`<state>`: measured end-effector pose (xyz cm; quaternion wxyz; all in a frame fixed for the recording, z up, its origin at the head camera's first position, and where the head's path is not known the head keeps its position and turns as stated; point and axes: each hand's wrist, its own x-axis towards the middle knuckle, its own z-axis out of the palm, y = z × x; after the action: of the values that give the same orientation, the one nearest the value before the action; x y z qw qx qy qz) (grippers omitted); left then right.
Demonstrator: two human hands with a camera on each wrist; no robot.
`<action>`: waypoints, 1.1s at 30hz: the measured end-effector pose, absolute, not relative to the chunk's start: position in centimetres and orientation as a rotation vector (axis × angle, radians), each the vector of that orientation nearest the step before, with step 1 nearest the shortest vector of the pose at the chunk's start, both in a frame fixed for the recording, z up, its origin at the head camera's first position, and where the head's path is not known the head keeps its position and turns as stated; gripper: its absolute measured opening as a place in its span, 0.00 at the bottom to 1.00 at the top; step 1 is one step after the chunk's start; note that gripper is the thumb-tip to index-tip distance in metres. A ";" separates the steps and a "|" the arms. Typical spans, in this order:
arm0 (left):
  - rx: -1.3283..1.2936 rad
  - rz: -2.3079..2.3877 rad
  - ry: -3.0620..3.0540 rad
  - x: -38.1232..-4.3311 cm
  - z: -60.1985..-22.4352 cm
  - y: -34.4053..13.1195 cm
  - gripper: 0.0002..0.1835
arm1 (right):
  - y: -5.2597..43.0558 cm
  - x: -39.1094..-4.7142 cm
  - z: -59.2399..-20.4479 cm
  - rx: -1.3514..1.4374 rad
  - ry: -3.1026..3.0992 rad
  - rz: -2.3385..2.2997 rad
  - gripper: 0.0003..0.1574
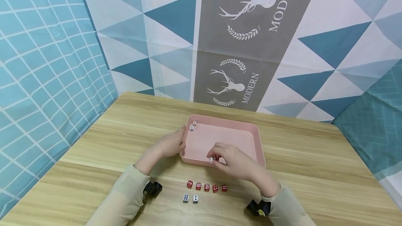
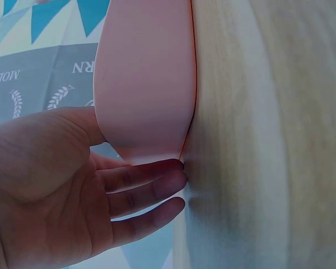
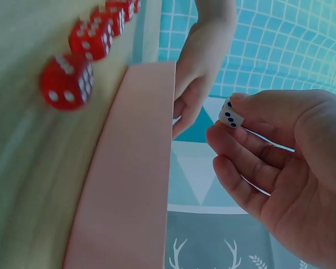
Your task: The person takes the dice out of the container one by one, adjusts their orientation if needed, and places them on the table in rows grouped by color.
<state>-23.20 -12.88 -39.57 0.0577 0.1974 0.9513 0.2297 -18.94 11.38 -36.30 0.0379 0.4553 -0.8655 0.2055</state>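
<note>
My right hand point(image 1: 233, 159) pinches a white die point(image 3: 231, 115) with blue pips between thumb and fingertips, above the front wall of a pink tray point(image 1: 220, 120). My left hand point(image 1: 169, 144) holds the tray at its left side. In the left wrist view, its thumb goes past the tray's rim and its fingers lie by the base; the tray hides the thumb's tip. Two white dice point(image 1: 192, 128) sit inside the tray's far left corner. In front of the tray, several red dice point(image 1: 206, 187) form a row on the table, with two more white dice point(image 1: 195, 198) nearer me.
The wooden table point(image 1: 314, 170) runs back to a patterned cloth wall point(image 1: 169, 34). Blue checked cloth point(image 1: 47, 62) hangs along the left side, and teal cloth point(image 1: 373, 121) at the right. Each wrist carries a black strapped camera.
</note>
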 end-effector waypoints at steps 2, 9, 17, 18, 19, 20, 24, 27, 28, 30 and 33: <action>0.596 0.701 2.880 -23.2 -39.6 -12.9 0.35 | 11.4 -18.6 -36.5 1.409 -2.641 0.629 0.06; 0.592 0.720 2.878 -23.1 -39.9 -12.8 0.35 | 11.4 -17.0 -36.7 1.438 -2.698 0.582 0.07; 0.597 0.714 2.890 -23.3 -40.0 -12.9 0.35 | 11.0 -15.7 -36.9 1.539 -2.690 0.499 0.07; 0.599 0.713 2.890 -23.3 -40.0 -12.9 0.35 | 10.9 -15.6 -36.9 1.554 -2.688 0.496 0.07; 0.600 0.712 2.890 -23.3 -40.0 -12.9 0.35 | 10.8 -15.4 -37.0 1.568 -2.692 0.495 0.06; 0.601 0.714 2.889 -23.3 -39.9 -12.9 0.35 | 10.7 -15.3 -37.1 1.586 -2.688 0.492 0.06; 0.601 0.707 2.885 -23.3 -39.8 -12.9 0.35 | 10.5 -14.9 -37.4 1.623 -2.678 0.482 0.05; 0.597 0.699 2.886 -23.3 -39.8 -12.9 0.35 | 10.4 -14.7 -37.7 1.635 -2.680 0.458 0.05; 0.597 0.696 2.887 -23.3 -39.7 -12.9 0.35 | 10.3 -14.6 -37.8 1.641 -2.680 0.445 0.05; 0.598 0.695 2.887 -23.3 -39.7 -12.8 0.35 | 10.1 -14.5 -38.0 1.655 -2.690 0.428 0.04; 0.594 0.695 2.885 -23.3 -39.6 -12.8 0.36 | 9.9 -14.3 -38.3 1.679 -2.700 0.402 0.04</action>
<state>-23.30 -12.80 -39.65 0.0576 0.1961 0.9517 0.2292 -14.30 9.94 -38.30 -0.0315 0.5237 -0.8420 0.1254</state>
